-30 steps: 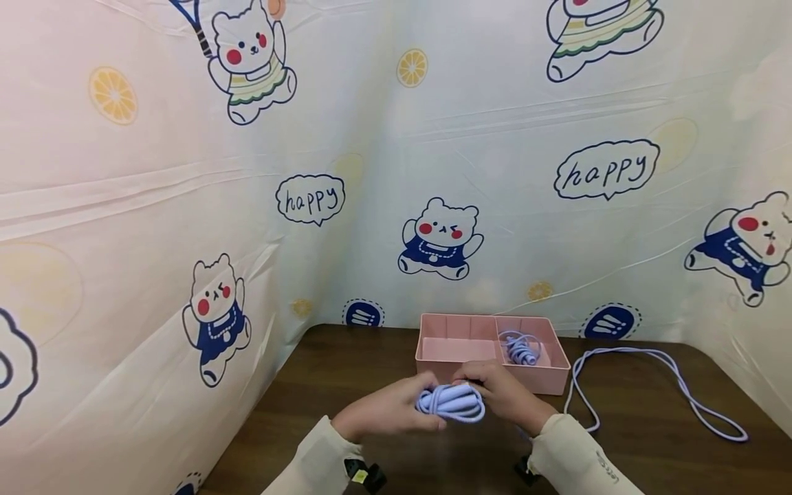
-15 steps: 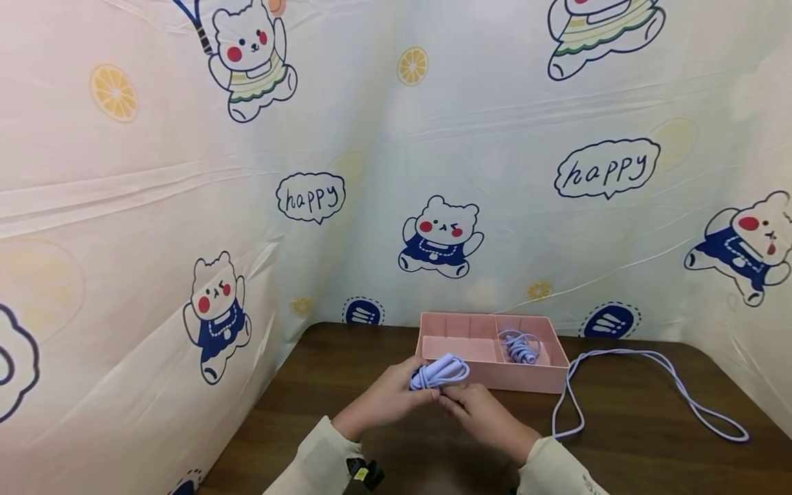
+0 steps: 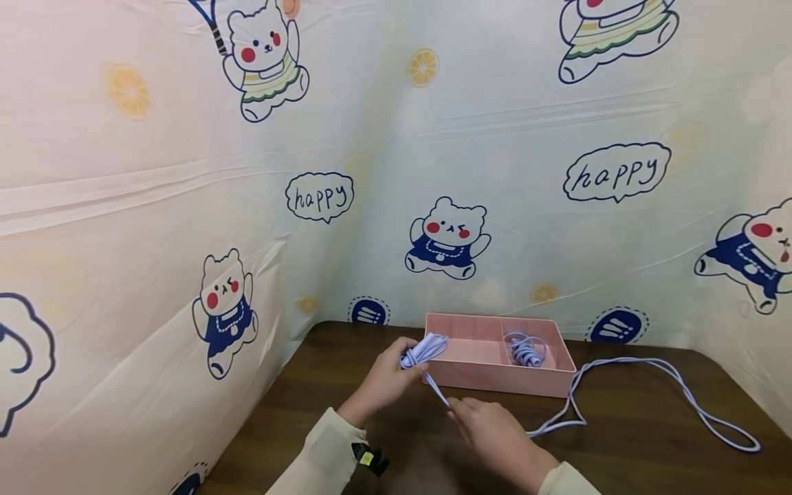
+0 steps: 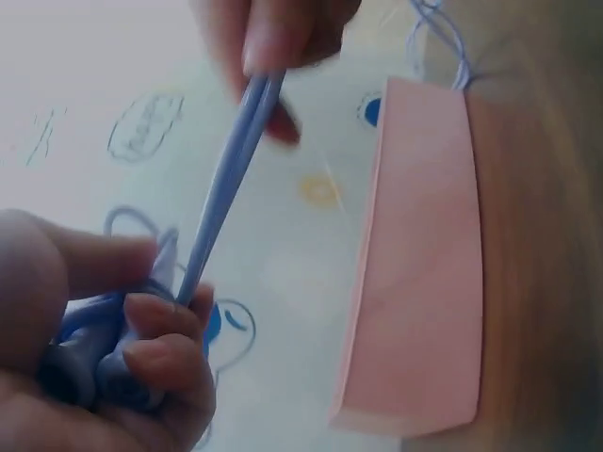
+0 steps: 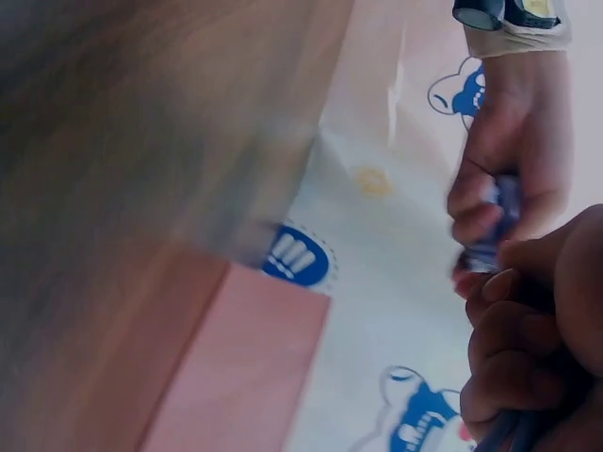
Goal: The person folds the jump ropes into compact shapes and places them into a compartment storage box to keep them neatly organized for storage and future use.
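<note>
A lavender-blue jump rope is gathered into a bundle (image 3: 428, 348), which my left hand (image 3: 385, 377) grips in front of the pink box (image 3: 495, 377). In the left wrist view the round ends of its two handles (image 4: 132, 377) show below the curled fingers. From the bundle a doubled cord (image 4: 231, 179) runs taut to my right hand (image 3: 498, 432), which holds it between thumb and fingers, lower and to the right. Past the right hand, the rest of the doubled cord (image 3: 619, 359) lies in a long loop on the table. The right palm is hidden.
The pink box has two compartments; its right one holds another coiled lavender cord (image 3: 527, 353). Brown tabletop (image 3: 322, 419) extends around it. A printed bear curtain (image 3: 371, 137) hangs behind and along both sides.
My left hand has moved the bundle up and to the left. The right hand first came close under it, then drew away down and right, leaving the doubled cord stretched between them.
</note>
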A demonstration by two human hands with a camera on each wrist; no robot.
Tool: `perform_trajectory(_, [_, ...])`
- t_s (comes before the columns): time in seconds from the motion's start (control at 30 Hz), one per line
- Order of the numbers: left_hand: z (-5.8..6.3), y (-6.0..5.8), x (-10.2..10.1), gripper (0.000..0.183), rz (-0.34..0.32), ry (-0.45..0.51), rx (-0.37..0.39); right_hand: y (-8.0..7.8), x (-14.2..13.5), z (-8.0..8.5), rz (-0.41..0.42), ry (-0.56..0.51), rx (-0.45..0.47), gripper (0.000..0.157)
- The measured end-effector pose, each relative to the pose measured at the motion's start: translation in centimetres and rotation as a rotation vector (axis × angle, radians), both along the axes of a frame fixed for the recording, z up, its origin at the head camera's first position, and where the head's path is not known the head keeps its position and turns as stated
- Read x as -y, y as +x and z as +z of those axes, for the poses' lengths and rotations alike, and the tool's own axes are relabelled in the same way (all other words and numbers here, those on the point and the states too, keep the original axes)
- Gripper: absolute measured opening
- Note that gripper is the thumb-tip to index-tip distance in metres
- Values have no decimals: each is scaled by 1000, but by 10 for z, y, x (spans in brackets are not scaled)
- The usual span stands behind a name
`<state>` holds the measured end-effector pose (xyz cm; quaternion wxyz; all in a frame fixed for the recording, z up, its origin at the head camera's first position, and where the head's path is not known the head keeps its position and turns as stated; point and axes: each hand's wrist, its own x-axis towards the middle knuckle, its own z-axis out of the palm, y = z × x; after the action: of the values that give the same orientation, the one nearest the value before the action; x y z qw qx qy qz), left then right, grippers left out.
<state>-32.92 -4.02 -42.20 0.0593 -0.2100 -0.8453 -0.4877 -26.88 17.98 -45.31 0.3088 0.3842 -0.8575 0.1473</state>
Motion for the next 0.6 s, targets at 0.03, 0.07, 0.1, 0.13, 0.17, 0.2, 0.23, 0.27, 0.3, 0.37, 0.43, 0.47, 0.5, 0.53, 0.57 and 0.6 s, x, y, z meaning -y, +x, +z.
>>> perform_trajectory(0.03, [-1, -2, 2, 36, 3, 0, 3, 3, -2, 2, -13, 12, -21, 16])
perform_trajectory(0.07, [-2, -3, 4, 36, 10, -5, 12, 5, -5, 3, -20, 24, -25, 15])
perform_trajectory(0.1, [-2, -4, 6, 36, 14, -12, 18, 8, -7, 5, -23, 40, -22, 14])
perform_trajectory(0.13, [-3, -4, 7, 35, 15, -22, 28, 10, -11, 7, -24, 55, -30, 14])
perform_trajectory(0.17, [-4, -4, 9, 35, 13, -37, 30, 12, -14, 8, -21, 63, -37, 13])
perform_trajectory(0.2, [-4, -4, 11, 34, 8, -49, 31, 14, -18, 10, -7, 64, -47, 13])
perform_trajectory(0.23, [-4, -4, 12, 33, 5, -63, 28, 16, -21, 12, 8, 57, -70, 15])
perform_trajectory(0.27, [-3, -3, 12, 33, -3, -79, 23, 17, -24, 13, 21, 47, -102, 17])
perform_trajectory(0.3, [-3, -2, 12, 32, -15, -93, 16, 18, -27, 15, 30, 34, -141, 22])
perform_trajectory(0.37, [-2, 0, 11, 32, -38, -110, 8, 20, -32, 20, 51, 6, -223, 34])
perform_trajectory(0.43, [-1, 1, 8, 33, -40, -108, 18, 22, -34, 26, 75, 1, -275, 43])
perform_trajectory(0.47, [0, 2, 6, 34, -39, -107, 24, 22, -34, 30, 89, 13, -298, 46])
perform_trajectory(0.5, [0, 2, 4, 35, -37, -108, 30, 23, -33, 33, 104, 31, -320, 49])
perform_trajectory(0.53, [0, 3, 2, 36, -31, -111, 36, 24, -32, 36, 121, 54, -338, 49])
perform_trajectory(0.57, [0, 3, 0, 37, -26, -116, 44, 25, -31, 39, 136, 81, -353, 50])
perform_trajectory(0.6, [0, 4, -2, 38, -22, -133, 46, 26, -30, 43, 146, 109, -364, 52])
